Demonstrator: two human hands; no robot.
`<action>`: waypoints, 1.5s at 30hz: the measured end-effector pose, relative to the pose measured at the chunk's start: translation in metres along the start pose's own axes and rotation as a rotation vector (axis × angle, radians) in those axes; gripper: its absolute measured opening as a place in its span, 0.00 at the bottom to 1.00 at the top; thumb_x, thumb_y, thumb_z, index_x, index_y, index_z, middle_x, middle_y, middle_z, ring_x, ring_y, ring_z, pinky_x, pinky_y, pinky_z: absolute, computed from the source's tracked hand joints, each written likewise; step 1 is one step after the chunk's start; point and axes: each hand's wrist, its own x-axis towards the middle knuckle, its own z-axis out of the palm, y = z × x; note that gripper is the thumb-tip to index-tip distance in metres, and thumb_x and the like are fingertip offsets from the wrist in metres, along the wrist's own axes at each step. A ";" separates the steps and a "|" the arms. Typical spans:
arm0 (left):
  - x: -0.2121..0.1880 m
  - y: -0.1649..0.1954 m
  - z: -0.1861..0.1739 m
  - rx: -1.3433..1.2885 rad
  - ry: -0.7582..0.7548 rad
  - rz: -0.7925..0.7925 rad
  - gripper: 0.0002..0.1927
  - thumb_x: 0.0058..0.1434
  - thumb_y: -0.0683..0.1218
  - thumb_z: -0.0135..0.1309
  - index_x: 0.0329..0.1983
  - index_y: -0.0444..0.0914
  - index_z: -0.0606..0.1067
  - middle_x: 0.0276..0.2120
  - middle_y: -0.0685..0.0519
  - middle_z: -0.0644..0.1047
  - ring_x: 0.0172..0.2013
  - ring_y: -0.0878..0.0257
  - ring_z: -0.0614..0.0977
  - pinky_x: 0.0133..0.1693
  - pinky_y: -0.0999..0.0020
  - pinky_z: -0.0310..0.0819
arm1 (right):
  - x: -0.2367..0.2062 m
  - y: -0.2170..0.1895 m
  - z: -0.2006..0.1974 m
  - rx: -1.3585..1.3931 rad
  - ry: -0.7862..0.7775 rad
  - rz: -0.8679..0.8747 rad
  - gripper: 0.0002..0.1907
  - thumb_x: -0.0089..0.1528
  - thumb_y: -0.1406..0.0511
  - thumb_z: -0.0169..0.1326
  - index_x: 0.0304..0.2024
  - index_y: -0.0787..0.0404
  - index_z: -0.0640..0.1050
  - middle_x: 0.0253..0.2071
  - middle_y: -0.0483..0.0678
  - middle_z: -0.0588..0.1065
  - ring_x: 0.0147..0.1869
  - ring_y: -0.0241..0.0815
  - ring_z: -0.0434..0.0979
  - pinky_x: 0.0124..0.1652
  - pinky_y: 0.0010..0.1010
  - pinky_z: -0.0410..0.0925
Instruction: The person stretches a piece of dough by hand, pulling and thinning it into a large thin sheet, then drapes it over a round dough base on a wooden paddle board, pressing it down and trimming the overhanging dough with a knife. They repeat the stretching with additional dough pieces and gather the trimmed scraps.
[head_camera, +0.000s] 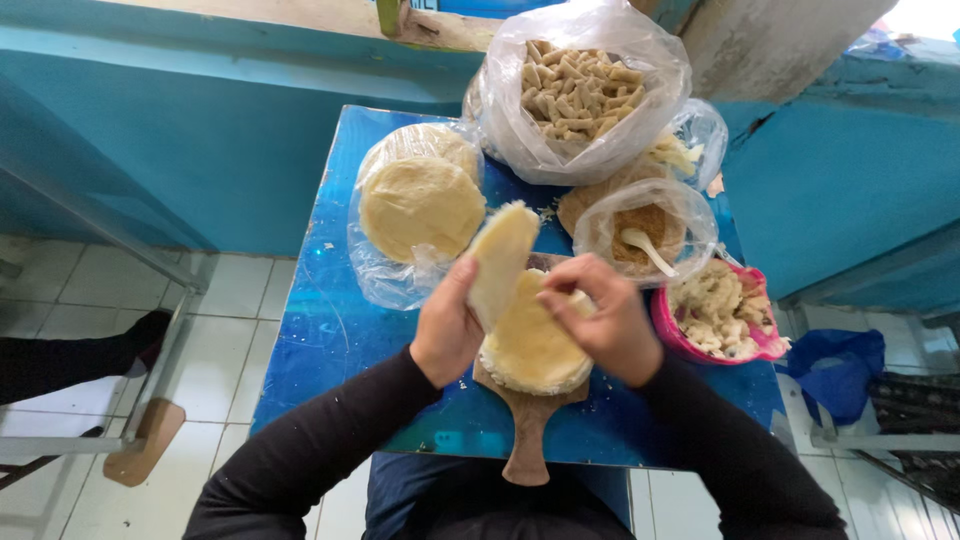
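One wrapper is gripped and lifted by the left hand and peeled by the pinching right hand; the stack remains unseparated.

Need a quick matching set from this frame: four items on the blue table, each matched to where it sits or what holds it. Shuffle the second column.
Things:
1. Lifted wrapper
2. Spoon
3. Wrapper stack
4. Rolled sticks

Places:
A. In the big clear bag at the table's far edge
B. On the wooden board
C. In the left hand, peeled up
D. In the small bag of brown crumbs

Pairs: 1-C, 2-D, 3-B, 4-A
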 end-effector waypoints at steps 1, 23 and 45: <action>-0.001 -0.008 -0.002 0.078 -0.034 0.020 0.31 0.78 0.54 0.39 0.75 0.28 0.58 0.68 0.43 0.67 0.67 0.54 0.68 0.67 0.62 0.61 | -0.003 -0.005 0.010 -0.005 0.015 -0.038 0.12 0.62 0.62 0.65 0.43 0.60 0.78 0.41 0.45 0.78 0.43 0.39 0.81 0.46 0.29 0.74; -0.032 -0.017 0.034 0.742 0.041 0.324 0.26 0.79 0.50 0.35 0.73 0.30 0.63 0.68 0.44 0.69 0.69 0.57 0.68 0.68 0.65 0.58 | -0.013 -0.016 0.033 1.132 -0.027 0.477 0.18 0.67 0.66 0.50 0.59 0.65 0.69 0.52 0.49 0.76 0.56 0.41 0.77 0.57 0.37 0.69; -0.112 -0.024 0.012 -0.095 0.129 0.027 0.34 0.71 0.60 0.34 0.69 0.31 0.62 0.64 0.44 0.72 0.63 0.56 0.74 0.63 0.59 0.68 | -0.073 -0.029 0.029 1.174 0.071 0.553 0.16 0.71 0.62 0.48 0.58 0.65 0.73 0.54 0.51 0.78 0.56 0.43 0.79 0.54 0.38 0.72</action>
